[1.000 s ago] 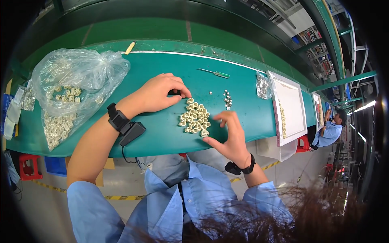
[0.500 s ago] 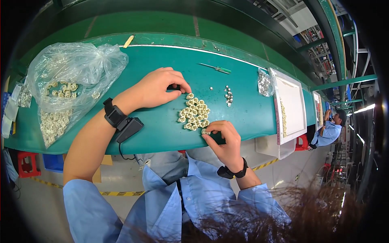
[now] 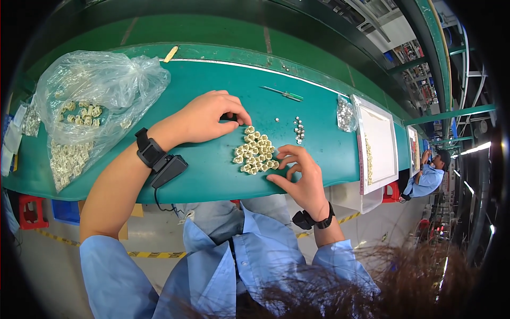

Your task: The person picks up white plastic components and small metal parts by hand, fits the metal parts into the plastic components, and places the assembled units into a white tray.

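A tight cluster of small cream-coloured plastic fittings with round openings stands on the green work mat. My left hand rests at the far left edge of this cluster, fingers bent, with a gap between thumb and index finger and nothing seen in it. At the near right side of the cluster is my right hand. Its thumb and fingers are spread apart around the outermost fitting, which sits against the others; whether a fingertip touches it I cannot tell.
A clear plastic bag of similar fittings lies at the left. Small metal parts and a green-handled screwdriver lie beyond my right hand. Further right are a bag of metal parts and a white framed tray. A co-worker sits beyond.
My right hand has set the fitting it pinched against the cluster's near right side and opened, moving slightly right and away from me. The left hand has stayed nearly still.
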`<action>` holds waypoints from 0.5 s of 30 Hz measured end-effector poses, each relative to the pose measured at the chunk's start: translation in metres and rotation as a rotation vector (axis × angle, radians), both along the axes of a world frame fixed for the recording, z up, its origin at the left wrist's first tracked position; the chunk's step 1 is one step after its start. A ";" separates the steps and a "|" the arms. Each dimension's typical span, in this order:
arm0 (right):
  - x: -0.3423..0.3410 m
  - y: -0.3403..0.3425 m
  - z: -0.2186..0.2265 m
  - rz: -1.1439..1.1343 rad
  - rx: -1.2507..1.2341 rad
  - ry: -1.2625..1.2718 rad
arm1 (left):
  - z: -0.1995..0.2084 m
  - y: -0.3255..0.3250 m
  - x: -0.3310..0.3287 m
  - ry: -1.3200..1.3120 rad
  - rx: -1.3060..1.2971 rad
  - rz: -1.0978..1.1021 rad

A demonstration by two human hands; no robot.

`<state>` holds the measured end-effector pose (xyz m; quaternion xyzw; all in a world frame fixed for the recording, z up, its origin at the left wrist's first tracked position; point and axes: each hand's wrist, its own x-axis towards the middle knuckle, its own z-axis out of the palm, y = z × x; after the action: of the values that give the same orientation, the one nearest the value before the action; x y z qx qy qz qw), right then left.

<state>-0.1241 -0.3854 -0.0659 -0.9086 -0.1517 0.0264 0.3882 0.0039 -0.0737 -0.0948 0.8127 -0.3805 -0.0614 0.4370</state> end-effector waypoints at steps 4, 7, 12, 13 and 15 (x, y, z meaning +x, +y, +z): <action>0.011 0.014 0.004 0.029 -0.172 -0.145 | -0.001 -0.001 0.001 -0.021 0.004 -0.006; 0.026 0.028 0.000 0.095 -0.248 -0.298 | -0.001 0.000 0.000 -0.008 0.001 -0.002; 0.034 0.034 -0.007 0.236 -0.306 -0.400 | -0.002 -0.001 -0.001 -0.012 -0.034 0.013; 0.034 0.034 -0.009 0.251 -0.329 -0.388 | -0.002 -0.001 -0.001 -0.012 -0.034 0.019; 0.033 0.033 -0.012 0.261 -0.333 -0.381 | -0.002 0.000 0.000 -0.019 -0.024 0.014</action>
<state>-0.0915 -0.3526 -0.0776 -0.9213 -0.3312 -0.0706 0.1912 0.0036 -0.0741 -0.0973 0.8106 -0.3797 -0.0459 0.4435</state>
